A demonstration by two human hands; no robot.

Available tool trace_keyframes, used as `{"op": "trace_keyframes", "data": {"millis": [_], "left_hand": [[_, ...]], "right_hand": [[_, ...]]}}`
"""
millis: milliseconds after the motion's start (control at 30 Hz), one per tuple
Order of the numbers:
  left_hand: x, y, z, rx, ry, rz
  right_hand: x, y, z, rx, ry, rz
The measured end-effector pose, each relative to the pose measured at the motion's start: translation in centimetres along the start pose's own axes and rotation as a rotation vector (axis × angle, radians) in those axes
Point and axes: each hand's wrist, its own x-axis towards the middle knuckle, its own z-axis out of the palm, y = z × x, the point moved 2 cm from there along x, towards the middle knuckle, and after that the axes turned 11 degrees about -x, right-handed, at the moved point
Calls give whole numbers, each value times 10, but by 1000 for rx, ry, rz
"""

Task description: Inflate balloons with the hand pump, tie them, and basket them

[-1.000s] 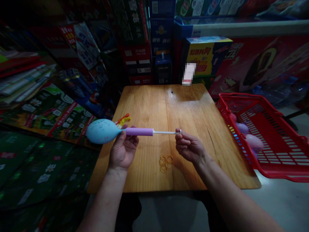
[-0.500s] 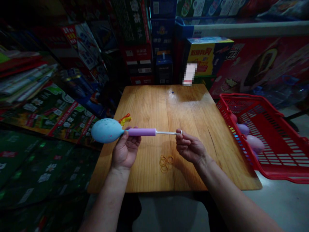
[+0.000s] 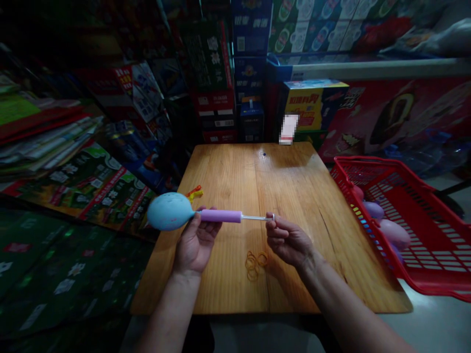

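Note:
A purple balloon pump (image 3: 222,216) lies level above the wooden table (image 3: 235,181). My left hand (image 3: 194,243) is closed round its nozzle end and pinches the neck of a light blue balloon (image 3: 169,211), which is partly inflated and points left. On the other side, my right hand (image 3: 289,239) grips the white handle at the end of the pump's extended rod (image 3: 255,218). Several tan rubber bands (image 3: 253,264) lie on the tabletop below the pump. Behind the blue balloon are a red and a yellow uninflated balloon (image 3: 196,193).
To the right stands a red plastic basket (image 3: 415,184) holding several inflated balloons (image 3: 393,233). Stacked boxes (image 3: 250,73) rise behind the table. Green cases (image 3: 62,264) and a pile of papers (image 3: 47,142) crowd the left side. A yellow and blue box (image 3: 305,105) stands behind the far edge.
The whole scene sits lower in view as the camera has tilted up. The pump's rod shows slightly shorter, with my right hand a little closer to the barrel.

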Motion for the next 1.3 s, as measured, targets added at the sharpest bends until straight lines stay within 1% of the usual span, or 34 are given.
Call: {"op": "trace_keyframes", "data": {"millis": [67, 100, 200, 267, 333, 400, 467, 533, 600, 667, 767, 867, 933, 1033, 1100, 1167, 1233, 1300], "left_hand": [[0, 6, -1, 1, 6, 44], [-1, 4, -1, 7, -4, 39], [-9, -14, -2, 28, -40, -74], [-12, -26, -2, 19, -32, -108], [-12, -32, -2, -2, -26, -111], [-10, -29, 0, -16, -33, -110], [-5, -19, 2, -22, -22, -91], [-2, -7, 2, -25, 12, -41], [-1, 0, 1, -23, 30, 9], [-5, -3, 2, -8, 5, -9], [-13, -20, 3, 7, -47, -111], [-17, -33, 5, 0, -45, -114], [-15, -31, 6, 6, -27, -101], [-8, -17, 6, 5, -4, -78], [-5, -6, 5, -7, 12, -22], [-4, -1, 3, -13, 16, 36], [-7, -7, 1, -5, -3, 24], [-10, -18, -1, 5, -17, -46]], "right_hand": [[-1, -3, -1, 10, -1, -23], [0, -1, -1, 18, 3, -18], [5, 14, 0, 2, 34, 15], [8, 23, 3, -31, 48, 16], [8, 25, 6, -49, 48, 4], [6, 19, 7, -60, 46, -1], [2, 8, 6, -67, 40, -5], [-3, -3, 3, -55, 26, -17], [-5, -9, 0, -30, 19, -38], [-3, -5, -2, -16, 40, -45], [4, 11, -2, -28, 93, -21], [9, 23, 1, -17, 76, 0], [8, 21, 2, 5, 53, 15], [2, 7, 2, -1, 40, 24], [-2, -2, 1, -11, 27, -7], [-3, -4, 1, -18, 23, -43], [-1, 3, 1, -41, 40, -42], [4, 15, 2, -66, 60, -14]]}}
